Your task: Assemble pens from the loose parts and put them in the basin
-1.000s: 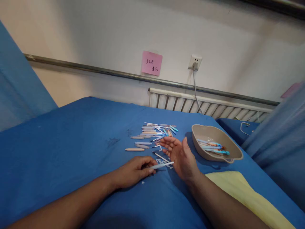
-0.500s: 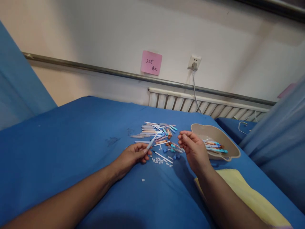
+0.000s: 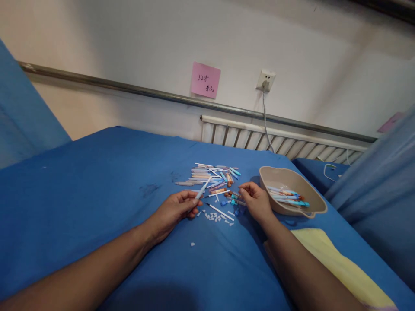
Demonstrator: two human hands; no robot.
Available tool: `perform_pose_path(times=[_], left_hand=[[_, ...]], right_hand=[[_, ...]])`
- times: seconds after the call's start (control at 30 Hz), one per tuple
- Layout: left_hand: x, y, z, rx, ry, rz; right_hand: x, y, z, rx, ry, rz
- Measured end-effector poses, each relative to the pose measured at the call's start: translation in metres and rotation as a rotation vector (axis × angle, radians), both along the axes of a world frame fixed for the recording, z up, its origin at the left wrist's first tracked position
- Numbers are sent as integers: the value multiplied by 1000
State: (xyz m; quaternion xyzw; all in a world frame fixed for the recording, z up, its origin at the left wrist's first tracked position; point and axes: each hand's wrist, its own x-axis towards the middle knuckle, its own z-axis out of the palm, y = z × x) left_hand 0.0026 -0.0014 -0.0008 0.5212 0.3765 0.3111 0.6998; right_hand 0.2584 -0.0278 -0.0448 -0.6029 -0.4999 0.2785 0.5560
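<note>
My left hand (image 3: 180, 208) is closed around a light blue pen barrel (image 3: 203, 188), with a thin white end pointing up and away. My right hand (image 3: 256, 199) hovers over the right side of the pen parts, thumb and fingertips drawn together; whether anything is between them is hidden. Below its fingers lie orange and blue pen pieces (image 3: 233, 196). Pale pen barrels (image 3: 199, 175) lie in rows beyond my hands. A white refill with a dark tip (image 3: 220, 211) rests between the hands, close to several small white pieces (image 3: 214, 217).
A beige basin (image 3: 293, 180) holding several pens (image 3: 288, 198) stands on the right. Nearer me lies a folded yellow cloth (image 3: 327, 248). Blue sheeting (image 3: 97, 207) covers the surface. One small white piece (image 3: 192, 244) lies apart. A radiator (image 3: 233, 134) runs along the wall behind.
My right hand has come down and slightly left toward the pen parts. The left hand keeps hold of the pen barrel, and the view has shifted slightly.
</note>
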Motion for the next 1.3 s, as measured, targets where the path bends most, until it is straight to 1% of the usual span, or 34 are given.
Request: perform_pose_path(times=[0.07,0.13,0.3,0.43,0.57,0.63,0.8,1.1,1.3], left_hand=[[0,0,-1,7,12,-4],[0,1,-1,8,20,-4],[0,2,-1,9,35,1],[0,1,0,-5,25,0],[0,0,3,-18,1,-1],[0,-1,4,-24,0,3],[0,-2,5,-31,4,7],[-1,0,3,-23,12,-3],[-1,1,2,-31,15,6]], right_hand=[[3,1,-2,-16,-27,-5],[7,1,-1,-49,-106,-3],[15,-7,11,-163,-461,-7],[12,-13,22,-199,-765,55],[4,-17,27,-244,-915,88],[2,-18,28,-254,-935,98],[0,-17,28,-280,-906,103],[3,-16,24,-252,-870,109],[5,-14,25,-266,-861,47]])
